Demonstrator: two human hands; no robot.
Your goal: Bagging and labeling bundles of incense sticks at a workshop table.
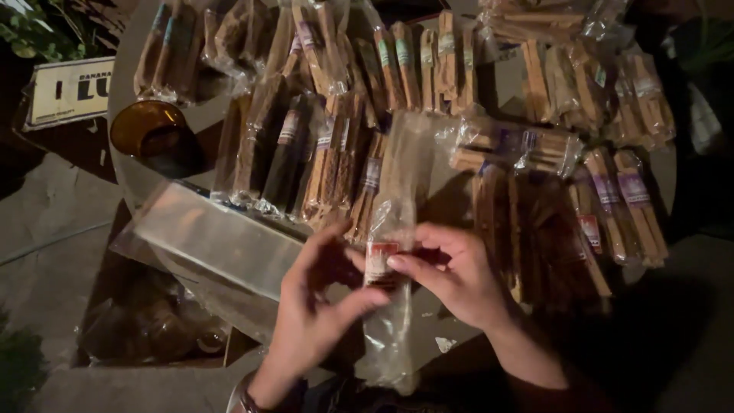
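At the near edge of the round bench [130, 164], both hands hold one clear cellophane sleeve [388, 252] upright-ish, its top rising toward the rows of packs, its bottom hanging slack below the wrists. Left hand [313, 306] curled around the sleeve's left side, thumb pressing across toward the small red label [379, 260]. Right hand [459, 275] pinches the label zone from the right, fingertips on the film. Something dark inside at label height, likely wood sticks, can't tell clearly. Sleeve looks light, thin, crinkly and slippery; film would crumple or slide if gripped on the empty ends. Best hold is the middle where the contents stiffen it, pinch either side of the label. Sticks probably rigid but snappable, so no bending. Behind: many bagged wood stick bundles [336, 145] laid side by side, an amber glass bowl [149, 130] at left, a flat stack of empty clear bags [222, 237] just beside the left hand
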